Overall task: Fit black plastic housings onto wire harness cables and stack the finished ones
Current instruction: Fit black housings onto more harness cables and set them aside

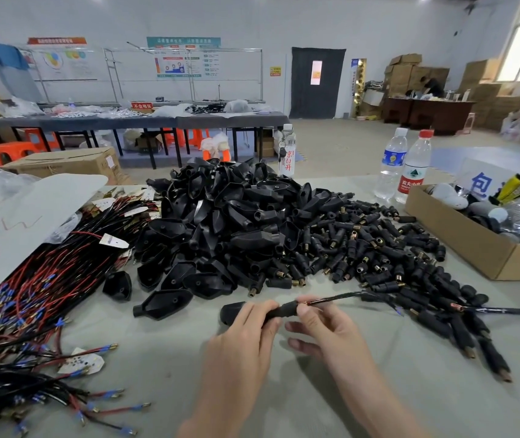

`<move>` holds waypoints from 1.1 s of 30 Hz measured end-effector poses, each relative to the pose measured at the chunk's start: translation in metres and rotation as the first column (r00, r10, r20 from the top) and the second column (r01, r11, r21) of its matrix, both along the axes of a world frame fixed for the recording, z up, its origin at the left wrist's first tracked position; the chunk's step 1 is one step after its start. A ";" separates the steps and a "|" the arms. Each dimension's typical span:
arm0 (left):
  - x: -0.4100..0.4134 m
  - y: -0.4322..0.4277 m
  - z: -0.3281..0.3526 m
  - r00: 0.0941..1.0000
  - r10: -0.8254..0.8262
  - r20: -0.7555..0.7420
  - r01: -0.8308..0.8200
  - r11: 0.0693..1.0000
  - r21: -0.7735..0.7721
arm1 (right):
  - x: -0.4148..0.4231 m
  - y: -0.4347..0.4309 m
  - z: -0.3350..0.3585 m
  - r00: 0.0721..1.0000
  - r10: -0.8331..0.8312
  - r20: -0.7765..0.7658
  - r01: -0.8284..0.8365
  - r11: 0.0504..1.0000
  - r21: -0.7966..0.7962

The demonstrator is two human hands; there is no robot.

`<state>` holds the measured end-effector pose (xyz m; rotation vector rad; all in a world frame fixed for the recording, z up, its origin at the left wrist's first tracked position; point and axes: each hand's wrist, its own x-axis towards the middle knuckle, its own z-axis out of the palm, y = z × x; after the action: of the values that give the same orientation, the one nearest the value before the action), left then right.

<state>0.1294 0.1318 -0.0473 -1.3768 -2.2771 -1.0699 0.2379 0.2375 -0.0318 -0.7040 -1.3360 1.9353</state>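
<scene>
Both hands are at work over the middle of the surface (299, 399), close to its near edge. The left hand (242, 339) grips one housing (231, 311), fingers curled over its middle; the wide end juts out to the left and the narrow neck points right. The right hand (325, 330) pinches between thumb and forefinger at the neck end, where the cable (337, 298) comes out. The pinch appears to lie on the neck rather than on the cable, though the fingertips hide the exact spot. Its other fingers hang loosely curled below and hold nothing. The cable runs right from the neck, lifted off the surface, and ends among the sleeves (369, 248). These small black sleeves with brass-coloured ends are spread from the centre toward the right edge. A tall housing pile (220, 216) fills the centre toward the far edge and touches the sleeves on its right side. A few single housings lie at its near foot, just beyond the hands. Harnesses (40, 286), red and black with blue terminals, lie heaped along the left edge down to the near left corner, partly under a white sheet (31, 210). An open box (454, 235) sits at the right edge. Two bottles (413, 172) stand upright by its far side, and a third bottle (287, 153) stands behind the housing pile at the far edge.
</scene>
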 end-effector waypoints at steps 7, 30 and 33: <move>-0.007 -0.002 0.000 0.971 0.051 0.232 -0.075 0.992 0.098 | 0.002 0.011 -0.001 0.988 -0.140 -0.070 0.137 0.989 -0.045; -0.027 -0.001 0.015 -0.158 -0.556 0.816 -0.130 0.831 0.542 | 0.005 0.006 0.009 0.933 -0.007 -0.360 -0.034 0.994 -0.107; -0.028 -0.001 0.015 -0.186 -0.598 0.780 -0.147 0.801 0.580 | 0.004 0.006 0.006 0.943 -0.027 -0.333 -0.003 0.996 -0.088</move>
<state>0.1017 0.1307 -0.0320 -0.5566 -1.7501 -3.6600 0.2423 0.2435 -0.0255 -0.3977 -1.0410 2.0054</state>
